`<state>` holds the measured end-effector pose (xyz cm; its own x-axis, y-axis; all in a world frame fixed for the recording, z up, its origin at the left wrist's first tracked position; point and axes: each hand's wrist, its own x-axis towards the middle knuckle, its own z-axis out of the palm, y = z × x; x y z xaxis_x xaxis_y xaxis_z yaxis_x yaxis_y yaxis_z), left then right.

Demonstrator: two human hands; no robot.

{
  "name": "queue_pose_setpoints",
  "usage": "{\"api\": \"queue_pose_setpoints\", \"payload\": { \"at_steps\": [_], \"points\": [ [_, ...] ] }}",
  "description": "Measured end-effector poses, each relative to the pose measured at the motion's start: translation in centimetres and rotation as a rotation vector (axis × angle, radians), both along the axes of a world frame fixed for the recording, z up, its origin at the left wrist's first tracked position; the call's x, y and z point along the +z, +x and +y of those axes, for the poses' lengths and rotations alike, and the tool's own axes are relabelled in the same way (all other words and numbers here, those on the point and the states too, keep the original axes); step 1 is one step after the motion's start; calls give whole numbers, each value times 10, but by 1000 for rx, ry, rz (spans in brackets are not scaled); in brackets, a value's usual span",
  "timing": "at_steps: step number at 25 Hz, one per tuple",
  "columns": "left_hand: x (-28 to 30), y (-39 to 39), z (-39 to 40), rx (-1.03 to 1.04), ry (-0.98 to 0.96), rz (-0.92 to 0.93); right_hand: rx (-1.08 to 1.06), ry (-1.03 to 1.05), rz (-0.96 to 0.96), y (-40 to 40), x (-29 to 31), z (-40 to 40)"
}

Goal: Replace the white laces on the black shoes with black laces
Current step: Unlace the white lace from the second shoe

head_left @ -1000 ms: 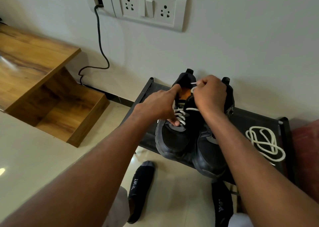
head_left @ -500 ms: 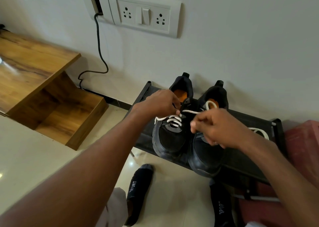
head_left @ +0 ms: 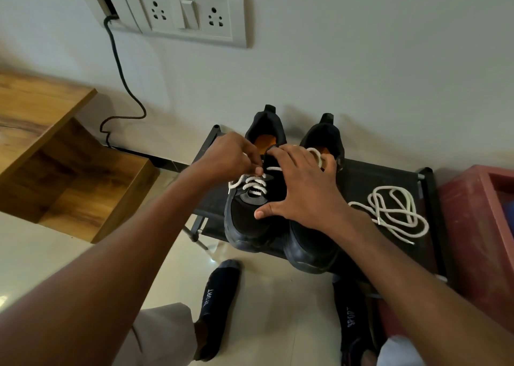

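Observation:
Two black shoes stand side by side on a low black rack (head_left: 361, 182), toes toward me. The left shoe (head_left: 250, 221) still carries a white lace (head_left: 254, 184) through its lower eyelets. My left hand (head_left: 230, 155) pinches that lace near the tongue. My right hand (head_left: 303, 190) lies spread with straight fingers over the right shoe (head_left: 311, 251), its fingertips at a loose loop of the lace. A second white lace (head_left: 395, 212) lies coiled on the rack to the right. No black lace is in sight.
A wooden shelf unit (head_left: 55, 165) stands at the left on the pale tiled floor. A wall socket plate (head_left: 186, 15) with a black cable (head_left: 122, 81) hangs above. A red box (head_left: 484, 226) sits right of the rack. My socked feet (head_left: 217, 307) stand below.
My right hand let go of the lace end it had pulled out, opened, and moved back over the shoes. My left hand stayed at the left shoe's lacing.

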<state>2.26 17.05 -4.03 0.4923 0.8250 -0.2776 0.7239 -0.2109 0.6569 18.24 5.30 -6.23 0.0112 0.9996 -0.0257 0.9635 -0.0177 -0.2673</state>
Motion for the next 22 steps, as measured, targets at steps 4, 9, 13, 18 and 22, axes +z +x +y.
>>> {"api": "queue_pose_setpoints", "payload": {
  "at_steps": [4, 9, 13, 18, 22],
  "points": [
    [0, -1, -3, 33, -15, -43, -22, 40, -57, -6, -3, 5],
    [-1, -4, -7, 121, -81, -135, -55, 22, -51, -6, 2, 6],
    [1, -14, -7, 209, -212, -291, -81, -1, -26, -5, 7, 7],
    [13, -14, -4, 8, 36, -104, -62, -30, -51, -6, 6, 7],
    [14, 1, -11, -116, 312, 130, -54, -48, -77, -5, 5, 8]
  ]
}}
